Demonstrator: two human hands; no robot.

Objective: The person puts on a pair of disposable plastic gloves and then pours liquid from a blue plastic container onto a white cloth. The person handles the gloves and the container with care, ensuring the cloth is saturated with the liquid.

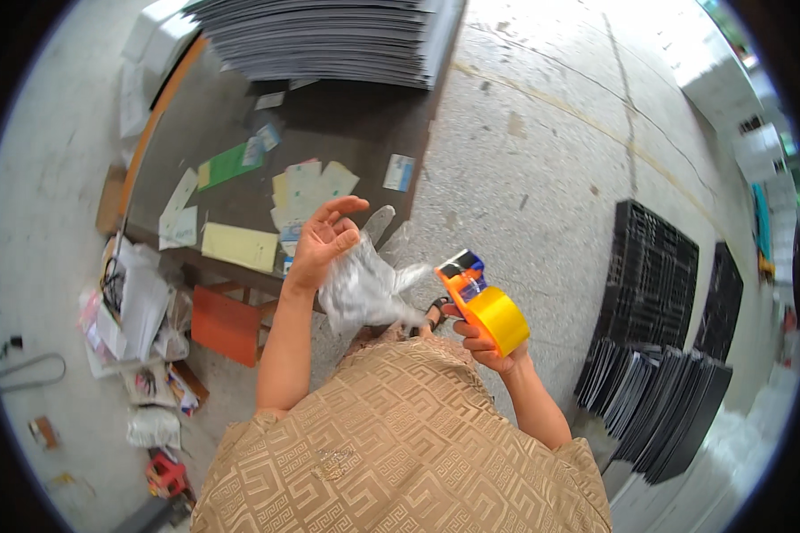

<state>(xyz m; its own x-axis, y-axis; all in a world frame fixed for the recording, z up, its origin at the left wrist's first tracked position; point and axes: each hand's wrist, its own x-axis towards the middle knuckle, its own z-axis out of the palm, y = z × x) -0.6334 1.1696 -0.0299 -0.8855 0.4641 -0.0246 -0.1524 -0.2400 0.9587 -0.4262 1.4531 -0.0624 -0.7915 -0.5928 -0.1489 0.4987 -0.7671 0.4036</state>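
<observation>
My left hand (pixel 321 250) is raised over the near edge of the dark table (pixel 240 111), fingers half bent and apart, with nothing seen between the fingertips. Against its thumb side is a crumpled clear plastic bag (pixel 364 289), smeared by motion; whether the palm touches it is hard to see. One streak of the plastic reaches toward the tape dispenser. My right hand (pixel 489 349) is closed round that orange and blue tape dispenser (pixel 462 282), which carries a wide yellow tape roll (pixel 500 322). The dispenser's head points up and left, toward the bag.
A tall stack of grey sheets (pixel 320 40) covers the table's far end. Paper slips and cards (pixel 240 247) lie nearer. An orange-red stool (pixel 225 324) and bagged odds and ends (pixel 138 311) stand at left. Black pallets (pixel 649 271) and stacked dark panels (pixel 662 404) are at right.
</observation>
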